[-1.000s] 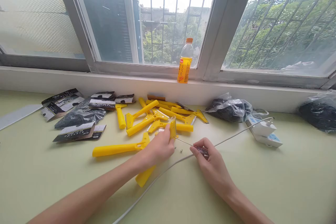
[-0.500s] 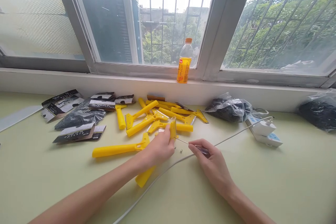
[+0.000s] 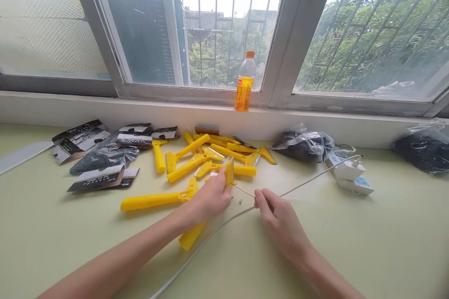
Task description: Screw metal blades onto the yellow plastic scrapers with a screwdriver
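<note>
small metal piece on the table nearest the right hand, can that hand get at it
Probably yes: the small metal piece lies close to the right hand, just beyond the pale cable, with nothing seen covering it. But that hand holds a screwdriver, so it may need freeing first.

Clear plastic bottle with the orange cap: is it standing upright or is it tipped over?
Upright: the clear plastic bottle stands on the white window ledge, its base down and orange cap at the top.

Bare hands; bare forearms
</note>
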Motion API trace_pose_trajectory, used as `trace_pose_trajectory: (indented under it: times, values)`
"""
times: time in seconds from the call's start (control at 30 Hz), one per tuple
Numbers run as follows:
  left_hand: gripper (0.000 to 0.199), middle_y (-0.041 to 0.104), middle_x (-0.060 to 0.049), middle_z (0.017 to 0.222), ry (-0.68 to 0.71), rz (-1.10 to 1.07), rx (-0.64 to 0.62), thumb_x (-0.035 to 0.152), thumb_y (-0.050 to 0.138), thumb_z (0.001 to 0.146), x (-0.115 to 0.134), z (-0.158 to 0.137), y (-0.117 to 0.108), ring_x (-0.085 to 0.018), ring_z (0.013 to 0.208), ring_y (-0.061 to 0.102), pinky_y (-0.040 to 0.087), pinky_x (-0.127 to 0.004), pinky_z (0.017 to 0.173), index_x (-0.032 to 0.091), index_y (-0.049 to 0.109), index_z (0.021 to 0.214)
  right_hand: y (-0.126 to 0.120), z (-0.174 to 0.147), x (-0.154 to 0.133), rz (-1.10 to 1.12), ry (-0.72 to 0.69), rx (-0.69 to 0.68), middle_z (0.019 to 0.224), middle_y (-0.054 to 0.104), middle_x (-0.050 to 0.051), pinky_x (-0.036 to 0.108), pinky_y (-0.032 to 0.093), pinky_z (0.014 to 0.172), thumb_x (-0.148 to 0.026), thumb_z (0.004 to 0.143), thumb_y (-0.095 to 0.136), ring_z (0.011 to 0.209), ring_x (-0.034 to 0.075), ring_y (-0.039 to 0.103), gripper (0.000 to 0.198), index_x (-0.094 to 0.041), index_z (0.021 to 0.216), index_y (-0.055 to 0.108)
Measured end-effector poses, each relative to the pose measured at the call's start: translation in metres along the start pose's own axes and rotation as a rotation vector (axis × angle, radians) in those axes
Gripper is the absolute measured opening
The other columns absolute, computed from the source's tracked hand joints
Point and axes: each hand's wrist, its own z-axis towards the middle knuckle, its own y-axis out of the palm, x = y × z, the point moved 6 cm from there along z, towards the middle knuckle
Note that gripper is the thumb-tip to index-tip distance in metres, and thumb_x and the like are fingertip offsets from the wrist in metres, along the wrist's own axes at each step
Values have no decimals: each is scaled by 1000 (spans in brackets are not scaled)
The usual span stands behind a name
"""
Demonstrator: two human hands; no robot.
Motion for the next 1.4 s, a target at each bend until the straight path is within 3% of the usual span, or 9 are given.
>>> trace_pose_trajectory:
  times: [0.17, 0.33, 0.47, 0.63, 0.83, 1.03, 1.13, 1.27, 1.4]
  values:
    - [18, 65, -9, 104, -41, 21, 32, 28, 44, 95, -4, 0, -3, -24, 95, 62, 45, -37, 85, 19, 49, 109, 4, 1, 5, 94, -43, -36, 76, 52, -1, 23, 32, 64, -65, 97, 47, 70, 11, 40, 48, -19, 84, 49]
    - [22, 65, -13, 107, -54, 61, 42, 27, 43, 96, 0, -3, -3, -26, 97, 62, 45, -36, 84, 17, 51, 114, -5, 2, 10, 165, 4, 72, 77, 55, -2, 22, 33, 65, -69, 89, 59, 70, 11, 42, 48, -22, 90, 60]
    - [35, 66, -15, 110, -66, 101, 40, 28, 43, 96, 1, -4, -1, -27, 99, 63, 45, -35, 83, 14, 49, 129, -7, 2, 12, 39, 92, 58, 65, 42, -2, 25, 26, 59, -80, 91, 43, 61, 12, 32, 60, -24, 94, 64]
    - [42, 66, -14, 106, -70, 96, 25, 26, 41, 97, 0, -3, 0, -26, 95, 64, 45, -34, 82, 13, 47, 136, -8, 5, 10, -4, 50, 49, 82, 61, 3, 26, 34, 69, -76, 97, 32, 73, 14, 46, 63, -20, 84, 59]
    - [43, 64, -15, 111, -90, 86, 20, 25, 42, 95, 0, -4, -1, -27, 100, 63, 46, -35, 86, 13, 46, 136, -4, 9, 10, 131, -81, 32, 83, 56, 0, 24, 38, 69, -66, 97, 48, 76, 14, 47, 45, -21, 94, 54]
    - [42, 64, -15, 108, -86, 91, 22, 26, 41, 96, 0, -3, -1, -27, 97, 64, 47, -35, 86, 13, 46, 136, 0, 7, 10, 64, -49, 2, 70, 45, -2, 24, 29, 60, -70, 98, 41, 63, 11, 32, 53, -20, 87, 52]
    - [43, 64, -16, 110, -88, 108, 16, 26, 40, 97, 1, -3, -1, -27, 99, 63, 47, -36, 87, 12, 46, 137, -1, 6, 10, 85, -91, 22, 73, 50, -1, 24, 32, 63, -67, 99, 43, 67, 11, 37, 51, -19, 86, 54]
    - [46, 65, -17, 110, -93, 116, 8, 25, 41, 96, 2, -4, -1, -28, 99, 63, 46, -36, 87, 11, 44, 140, -3, 6, 8, 183, -110, 43, 82, 57, 1, 23, 37, 68, -61, 96, 53, 75, 13, 47, 41, -21, 101, 59]
    - [48, 65, -17, 111, -91, 113, 10, 27, 40, 97, -1, -4, -1, -27, 98, 63, 47, -34, 85, 11, 43, 142, -1, 5, 6, 142, -60, 0, 70, 48, -2, 23, 30, 60, -68, 95, 51, 64, 11, 38, 48, -20, 95, 59]
